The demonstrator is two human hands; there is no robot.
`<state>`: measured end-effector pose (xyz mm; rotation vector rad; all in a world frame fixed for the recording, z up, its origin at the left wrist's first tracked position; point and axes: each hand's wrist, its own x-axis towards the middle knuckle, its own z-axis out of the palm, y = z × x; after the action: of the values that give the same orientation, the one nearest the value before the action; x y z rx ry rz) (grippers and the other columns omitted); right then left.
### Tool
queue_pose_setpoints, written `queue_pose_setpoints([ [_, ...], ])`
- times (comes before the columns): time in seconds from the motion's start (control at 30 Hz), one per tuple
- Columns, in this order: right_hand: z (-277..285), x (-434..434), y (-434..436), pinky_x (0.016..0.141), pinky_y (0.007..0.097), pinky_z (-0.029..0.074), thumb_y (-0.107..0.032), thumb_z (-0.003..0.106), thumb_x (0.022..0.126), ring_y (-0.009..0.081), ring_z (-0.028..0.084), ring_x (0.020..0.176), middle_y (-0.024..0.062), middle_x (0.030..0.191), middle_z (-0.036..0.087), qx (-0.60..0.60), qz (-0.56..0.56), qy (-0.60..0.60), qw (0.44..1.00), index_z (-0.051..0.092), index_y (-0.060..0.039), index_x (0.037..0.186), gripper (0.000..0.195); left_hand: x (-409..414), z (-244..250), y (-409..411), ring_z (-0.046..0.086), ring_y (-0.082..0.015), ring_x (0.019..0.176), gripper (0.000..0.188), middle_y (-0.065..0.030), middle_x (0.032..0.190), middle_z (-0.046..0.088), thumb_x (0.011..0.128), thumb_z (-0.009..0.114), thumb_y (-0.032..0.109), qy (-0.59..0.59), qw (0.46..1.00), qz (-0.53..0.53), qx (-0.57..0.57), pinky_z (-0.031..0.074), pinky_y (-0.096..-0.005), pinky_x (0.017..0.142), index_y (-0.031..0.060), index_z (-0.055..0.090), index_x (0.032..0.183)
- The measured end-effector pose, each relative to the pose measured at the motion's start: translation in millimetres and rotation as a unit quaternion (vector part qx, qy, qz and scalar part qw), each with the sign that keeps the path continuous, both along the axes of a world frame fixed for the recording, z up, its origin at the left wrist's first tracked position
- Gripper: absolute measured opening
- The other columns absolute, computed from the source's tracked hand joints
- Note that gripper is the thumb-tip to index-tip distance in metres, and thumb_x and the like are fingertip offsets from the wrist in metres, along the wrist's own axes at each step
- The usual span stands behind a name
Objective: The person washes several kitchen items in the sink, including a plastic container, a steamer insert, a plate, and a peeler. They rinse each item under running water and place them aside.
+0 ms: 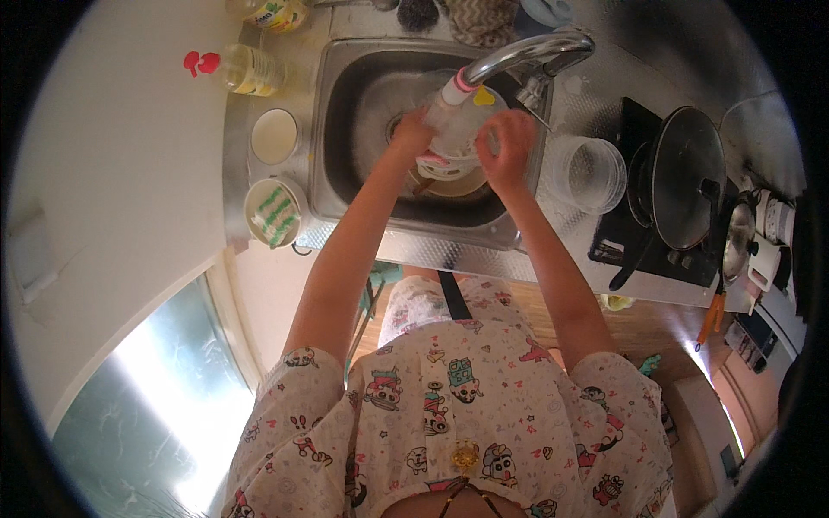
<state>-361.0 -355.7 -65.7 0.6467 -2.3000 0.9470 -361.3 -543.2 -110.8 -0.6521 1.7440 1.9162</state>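
Observation:
Over the stainless steel sink point(356, 139), my left hand point(414, 134) is at the left side of a white perforated basket point(447, 169) under the faucet point(518, 53). Its fingers are partly hidden by the basket and blur. Water appears to run from the white and pink spout end. My right hand point(506, 147) is at the basket's right side, fingers bent; its fingertips are hard to make out. A pinkish item lies near the basket's front, and a yellow piece point(484, 96) shows at its back. Below the basket, a round bowl point(461, 186) is partly visible in the sink.
On the left counter stand a white cup point(274, 136), a bowl with a green-striped packet point(274, 217) and bottles point(252, 69). To the right are a clear plastic container point(588, 175) and a lidded pan point(688, 178) on a black cooktop point(683, 269). The faucet arches over the sink.

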Motion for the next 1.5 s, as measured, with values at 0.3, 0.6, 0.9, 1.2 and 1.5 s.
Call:
queue_pose_setpoints([
  [0.3,-58,23,-30,0.084,0.0454,0.054,-0.003,0.053,0.083,0.0327,0.056,0.111,0.0160,0.127,0.049,-0.518,0.139,-0.727,0.429,0.033,-0.0045,0.133,0.054,50,90,0,0.053,-0.0407,0.107,0.052,-0.0251,0.119,0.053,0.077,0.045,-0.005,0.271,0.868,-0.028,-0.416,0.042,-0.0447,0.092,0.0048,0.046,0.128],
  [0.6,-49,16,-49,0.077,0.0481,0.058,-0.002,0.038,0.086,0.0365,0.058,0.105,0.0163,0.123,0.050,-0.452,0.060,-0.607,0.651,0.034,-0.0047,0.132,0.046,83,46,13,0.055,-0.0325,0.107,0.040,-0.0166,0.116,0.054,0.086,0.054,0.006,0.278,0.934,0.110,-0.197,0.042,-0.0359,0.095,-0.0002,0.048,0.125],
  [0.9,-83,35,-32,0.068,0.0467,0.060,0.005,0.034,0.082,0.0400,0.061,0.098,0.0217,0.125,0.045,-0.588,0.040,-0.675,0.444,0.029,-0.0084,0.135,0.055,32,31,20,0.054,-0.0273,0.105,0.034,-0.0140,0.110,0.054,0.093,0.045,0.015,0.034,0.895,0.309,0.319,0.045,-0.0329,0.092,-0.0028,0.046,0.122],
  [1.2,-53,63,-39,0.099,0.0476,0.039,0.010,0.045,0.077,0.0409,0.039,0.124,0.0257,0.131,0.035,-0.038,-0.098,-0.270,0.957,0.024,0.0041,0.133,0.060,-16,-3,30,0.053,-0.0308,0.101,0.040,-0.0170,0.108,0.054,0.096,0.028,0.022,-0.070,0.658,0.415,0.624,0.042,-0.0415,0.097,-0.0039,0.045,0.121],
  [1.5,-41,28,-15,0.104,0.0445,0.030,0.009,0.053,0.071,0.0396,0.033,0.126,0.0252,0.133,0.033,-0.022,-0.041,-0.253,0.966,0.024,0.0019,0.136,0.071,22,56,45,0.049,-0.0300,0.119,0.037,-0.0162,0.124,0.054,0.099,0.031,0.023,0.069,0.722,0.382,0.573,0.040,-0.0451,0.101,-0.0016,0.048,0.121],
])
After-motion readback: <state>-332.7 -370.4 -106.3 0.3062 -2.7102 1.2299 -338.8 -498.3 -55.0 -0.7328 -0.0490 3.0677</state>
